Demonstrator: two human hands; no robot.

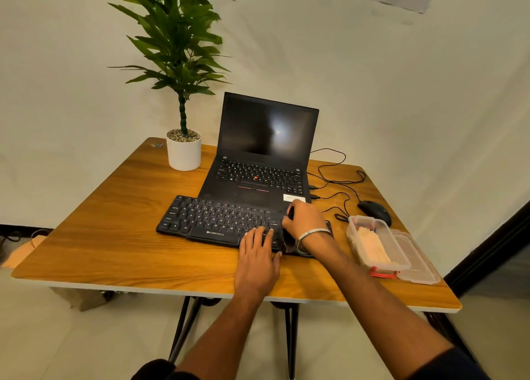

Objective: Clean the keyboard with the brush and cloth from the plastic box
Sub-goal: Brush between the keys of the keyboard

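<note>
Head view: your right hand [304,219] curls round a dark brush [289,237] at the right end of the keyboard [218,219], bristles down on the keys there, while your left hand [258,250] lies flat with straight fingers pressing the front edge of the keyboard just beside it, steadying the board. The keyboard lies with its long axis across the table [114,236], roughly parallel to the front edge, and nearly all of its key rows stretch away to the left of the brush, toward the table's left edge; that is the way the coming sweep would likely have to run, with the right hand the one placed to make it. The cloth [372,247] sits in the open box [378,245] near the table's right edge, just right of your right forearm, with the lid [418,262] lying beside it; cloth work looks not yet begun. Behind the keyboard stands an open laptop [263,150], screen dark, with a mouse [374,212] and cables toward the back right corner and a potted plant [180,93] near the back left corner.
</note>
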